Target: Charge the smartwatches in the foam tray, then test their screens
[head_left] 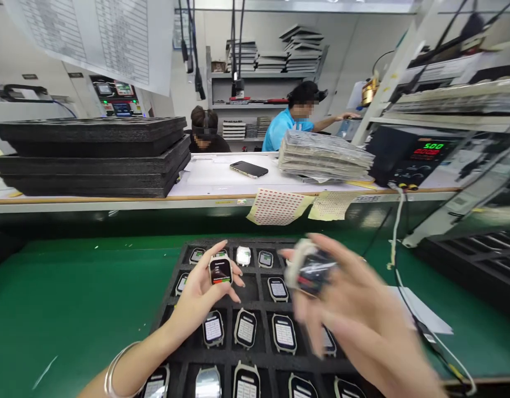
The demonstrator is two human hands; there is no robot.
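My left hand [209, 282] holds a smartwatch body [220, 271] without a strap, its dark screen lit with text and a red and green strip. At the right, my right hand [346, 298] is smeared by motion, but a second smartwatch body [310, 268] with a pale case shows between its thumb and fingers. Both hands are above a black foam tray [248, 298] whose pockets hold several more watch bodies, such as the watch with a lit white screen [284, 334]. One pocket behind my left fingers has no watch in it. My right hand hides part of the tray.
Stacked black foam trays [89, 157] stand on the shelf at left. A phone [248, 169], a pile of clear plastic trays [325, 156] and a power supply [412, 157] are also there. Cables [398, 232] hang at right. Two people sit beyond the shelf.
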